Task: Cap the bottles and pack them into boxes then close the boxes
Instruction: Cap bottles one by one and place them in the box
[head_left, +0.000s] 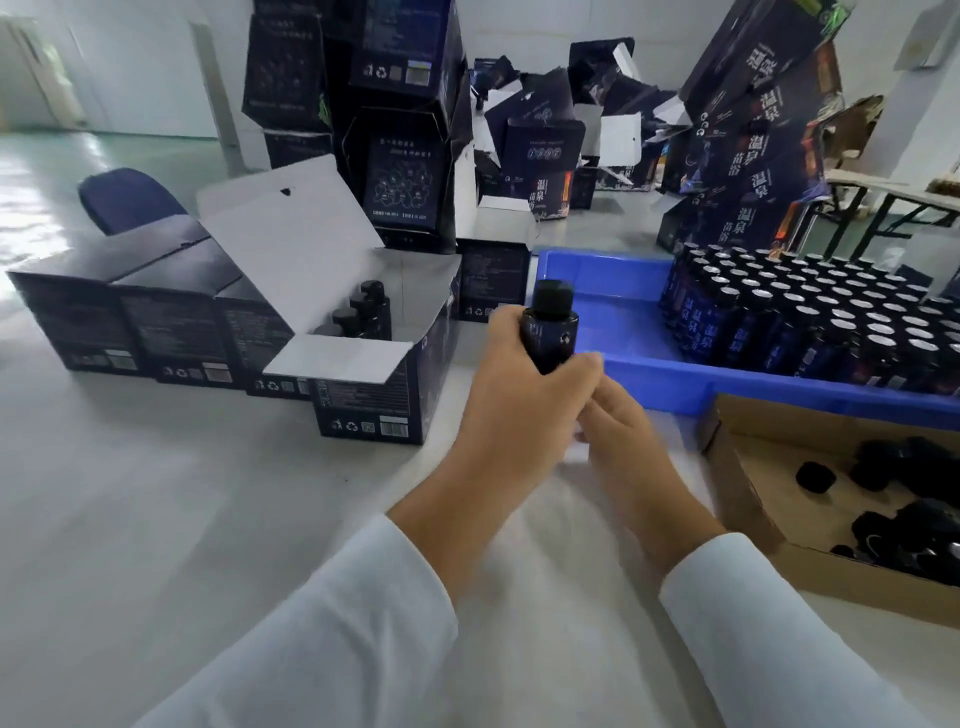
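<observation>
I am holding a dark bottle upright, its black cap already sitting on the neck, so by my reckoning the capping of this one is done or nearly so and packing is the step in hand. My left hand is wrapping its fingers round the bottle's body; my right hand is tucking in beneath it at about five o'clock, touching the left, though whether it is gripping the base I cannot tell. The open box is waiting at nine o'clock with capped bottles inside, so next I should be carrying this one leftward and lowering it in. The blue tray of uncapped bottles is lying at three o'clock.
</observation>
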